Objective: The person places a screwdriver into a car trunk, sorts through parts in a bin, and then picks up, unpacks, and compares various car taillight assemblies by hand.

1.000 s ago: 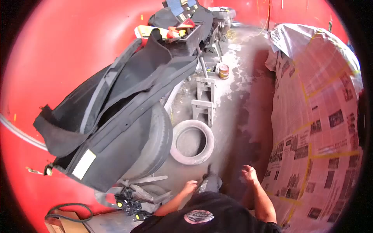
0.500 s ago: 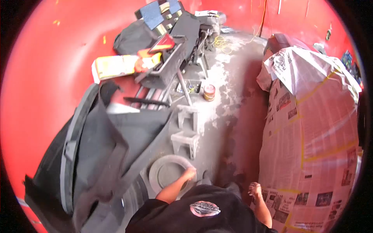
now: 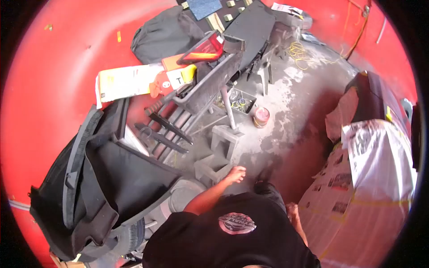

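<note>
My left hand (image 3: pixel 237 174) is held forward in the air, its fingers loosely curled with nothing seen in them. It is nearest to a grey step stand (image 3: pixel 214 167), apart from it as far as I can tell. Low at my right side hangs my right hand (image 3: pixel 292 211), beside the paper-covered car (image 3: pixel 326 214). Its fingers are too foreshortened to make out. A round grey disc-shaped piece (image 3: pixel 185 194) lies to the left, partly behind my left forearm.
Black car panels (image 3: pixel 129 172) lean on the left. A grey bin (image 3: pixel 210 87) holds a red tail light (image 3: pixel 203 50) and other parts. On the floor stand a can (image 3: pixel 261 116) and a tray (image 3: pixel 243 100) of small items. A yellow cord (image 3: pixel 298 56) lies further back.
My view has shifted forward and turned left, with the bin and can now closer. My left hand has moved away from over the round grey piece. My right hand is nearer my body.
</note>
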`<state>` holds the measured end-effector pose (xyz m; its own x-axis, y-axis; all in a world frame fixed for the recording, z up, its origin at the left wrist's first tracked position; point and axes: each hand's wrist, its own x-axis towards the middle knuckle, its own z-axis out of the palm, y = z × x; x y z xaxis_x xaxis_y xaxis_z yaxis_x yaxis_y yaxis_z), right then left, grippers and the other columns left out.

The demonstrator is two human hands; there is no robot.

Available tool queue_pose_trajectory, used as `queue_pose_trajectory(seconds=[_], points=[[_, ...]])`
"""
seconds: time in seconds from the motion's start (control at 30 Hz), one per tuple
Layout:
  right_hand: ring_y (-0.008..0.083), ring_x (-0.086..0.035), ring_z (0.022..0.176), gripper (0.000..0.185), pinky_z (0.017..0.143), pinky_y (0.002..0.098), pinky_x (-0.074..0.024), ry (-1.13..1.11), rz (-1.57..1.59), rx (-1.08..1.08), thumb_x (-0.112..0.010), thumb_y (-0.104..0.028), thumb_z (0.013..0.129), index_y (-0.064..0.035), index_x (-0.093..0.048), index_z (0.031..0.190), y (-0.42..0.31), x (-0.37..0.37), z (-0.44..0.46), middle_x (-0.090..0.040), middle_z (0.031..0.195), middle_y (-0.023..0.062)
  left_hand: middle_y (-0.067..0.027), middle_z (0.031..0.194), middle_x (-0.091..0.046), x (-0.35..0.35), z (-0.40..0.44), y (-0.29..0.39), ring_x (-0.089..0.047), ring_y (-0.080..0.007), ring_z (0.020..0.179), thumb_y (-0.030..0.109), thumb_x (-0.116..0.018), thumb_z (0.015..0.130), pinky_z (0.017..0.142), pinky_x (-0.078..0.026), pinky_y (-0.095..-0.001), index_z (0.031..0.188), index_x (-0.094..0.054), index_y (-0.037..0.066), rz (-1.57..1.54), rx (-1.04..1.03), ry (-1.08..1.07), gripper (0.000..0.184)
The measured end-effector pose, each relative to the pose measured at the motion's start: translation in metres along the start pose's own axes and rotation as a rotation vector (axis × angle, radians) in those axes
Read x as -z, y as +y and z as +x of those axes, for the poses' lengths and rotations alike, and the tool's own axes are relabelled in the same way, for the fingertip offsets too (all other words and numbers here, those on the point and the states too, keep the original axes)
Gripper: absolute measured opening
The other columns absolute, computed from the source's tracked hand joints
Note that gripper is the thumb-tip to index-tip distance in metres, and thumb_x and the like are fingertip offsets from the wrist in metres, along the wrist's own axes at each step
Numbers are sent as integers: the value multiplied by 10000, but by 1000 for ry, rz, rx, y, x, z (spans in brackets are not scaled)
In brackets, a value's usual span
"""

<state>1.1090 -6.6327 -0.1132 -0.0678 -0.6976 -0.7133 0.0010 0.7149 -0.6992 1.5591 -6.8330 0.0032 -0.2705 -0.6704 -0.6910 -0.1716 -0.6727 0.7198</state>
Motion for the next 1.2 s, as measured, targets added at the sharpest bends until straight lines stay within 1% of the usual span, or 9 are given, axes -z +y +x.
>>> queue_pose_trajectory(seconds=[0.03,0.1,0.17,0.23,0.3,0.37,0.6,0.97,1.2], points=[[232,-592,531,297,438,387,-501,0,347,-381,-419,-267,949,-88,-630,1058,-59,15,17,-603,727,83,-48,971,-656,5,9,13,-609,-136,742,162,-596,958,574,-520,-287,1318,-559,77,23,41,66,372],[256,-641,584,487,451,372,-532,39,-87,102,-469,-537,940,-91,-566,1109,-148,29,57,-633,807,100,-48,963,-661,20,24,37,-611,-134,739,154,-601,953,577,-522,-287,1309,-569,75,15,31,172,367],[238,-639,558,649,445,362,-547,-39,6,121,-512,-660,905,-84,-551,1199,-241,43,118,-631,764,103,-48,961,-667,34,32,49,-617,-133,741,140,-609,946,581,-525,-289,1297,-582,75,-49,-54,253,358],[180,-614,573,655,461,311,-497,-173,238,80,-516,-574,931,-14,-569,1267,-359,23,158,-616,743,81,-51,979,-674,37,28,81,-628,-133,755,128,-611,944,598,-530,-288,1285,-592,74,-151,-95,373,347],[143,-579,593,570,513,306,-491,-281,-405,662,-539,-457,938,8,-586,1264,-458,-6,213,-638,786,77,-55,995,-681,43,30,113,-639,-134,769,124,-613,945,615,-533,-286,1280,-597,73,-211,-166,457,339],[160,-646,715,414,626,317,-511,-223,-520,639,-659,-72,832,-46,-618,1243,-582,-86,182,-690,876,97,-59,1010,-688,47,40,135,-650,-134,783,127,-616,950,633,-533,-285,1280,-595,73,-246,-257,505,335],[358,-622,1057,513,911,410,-523,-417,-970,1470,-724,-84,819,-51,-572,1308,-818,-302,155,-636,1157,181,-104,1074,-690,79,108,275,-668,-166,908,115,-571,978,796,-538,-302,1272,-589,12,-140,-575,636,312],[364,-408,1375,806,1144,481,-314,-647,-1721,1652,-790,-260,758,-55,-436,1452,-944,-509,199,-481,1432,210,-157,1006,-658,145,157,501,-642,-363,906,35,-610,887,780,-528,-421,1310,-585,71,200,-1071,1001,426],[382,-452,1299,702,1118,526,-341,-918,-1612,1695,-857,-251,673,-19,-517,1242,-945,-501,214,-528,1290,194,-193,962,-674,154,193,508,-661,-360,881,324,-682,889,749,-502,-456,1064,-630,39,182,-641,871,338]])
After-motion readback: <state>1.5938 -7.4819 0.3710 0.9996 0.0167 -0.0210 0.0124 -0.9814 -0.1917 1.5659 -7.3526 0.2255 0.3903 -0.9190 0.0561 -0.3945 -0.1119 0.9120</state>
